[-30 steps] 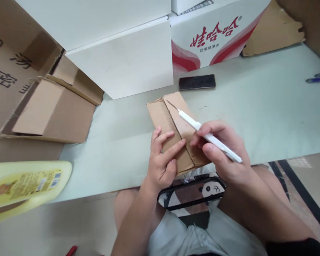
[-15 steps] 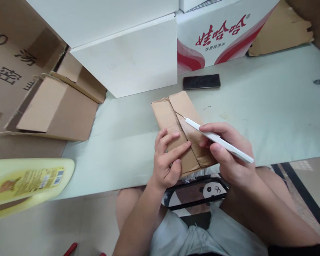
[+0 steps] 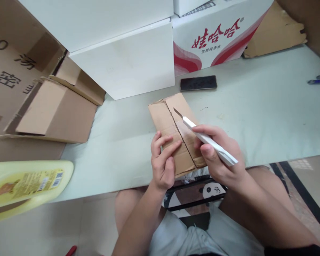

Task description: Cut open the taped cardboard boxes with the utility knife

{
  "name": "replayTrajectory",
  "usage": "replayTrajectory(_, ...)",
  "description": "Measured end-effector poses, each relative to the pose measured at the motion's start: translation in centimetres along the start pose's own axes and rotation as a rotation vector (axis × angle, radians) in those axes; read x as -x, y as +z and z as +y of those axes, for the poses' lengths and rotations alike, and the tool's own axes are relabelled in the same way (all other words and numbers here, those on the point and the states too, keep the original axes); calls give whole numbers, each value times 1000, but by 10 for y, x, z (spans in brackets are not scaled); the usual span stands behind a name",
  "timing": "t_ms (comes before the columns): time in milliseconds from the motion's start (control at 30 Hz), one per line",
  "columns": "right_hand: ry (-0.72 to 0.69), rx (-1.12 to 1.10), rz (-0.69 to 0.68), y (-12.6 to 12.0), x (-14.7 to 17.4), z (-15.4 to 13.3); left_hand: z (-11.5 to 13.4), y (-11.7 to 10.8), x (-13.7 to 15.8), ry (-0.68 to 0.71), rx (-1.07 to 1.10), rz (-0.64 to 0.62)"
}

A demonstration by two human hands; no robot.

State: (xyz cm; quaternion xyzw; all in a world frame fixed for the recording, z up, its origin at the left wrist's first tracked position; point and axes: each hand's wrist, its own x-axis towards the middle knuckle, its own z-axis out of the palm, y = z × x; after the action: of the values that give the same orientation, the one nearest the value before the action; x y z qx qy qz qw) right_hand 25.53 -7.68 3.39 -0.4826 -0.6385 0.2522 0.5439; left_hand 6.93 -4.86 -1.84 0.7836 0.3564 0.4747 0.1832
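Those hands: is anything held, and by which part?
The right hand grips the white knife by its handle; the left hand rests on the cardboard box.

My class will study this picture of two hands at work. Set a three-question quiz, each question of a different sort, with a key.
1. Multiple choice: what does the right hand hold?
a) a spoon
b) a white-handled knife
c) a cup

2. True or false: the dark phone lies on the table in front of the red-and-white printed box.

3. Fill in: the fingers of the left hand rest on the ____.

Key: 1 b; 2 true; 3 cardboard box.
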Motion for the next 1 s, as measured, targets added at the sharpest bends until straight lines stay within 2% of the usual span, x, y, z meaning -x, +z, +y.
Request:
replayTrajectory(200,-17,42,-21,-1,-2,-5,4,-2,-8,184,-1,-83)
replayTrajectory(267,-25,59,-19,-1,-2,-6,6,-2,-9,204,-11,-102)
replayTrajectory(533,-120,76,137,4,0,-1,5,0,-7,192,-18,-60)
replayTrajectory(1000,-114,71,153,9,3,-2,6,-1,-8,184,-21,-69)
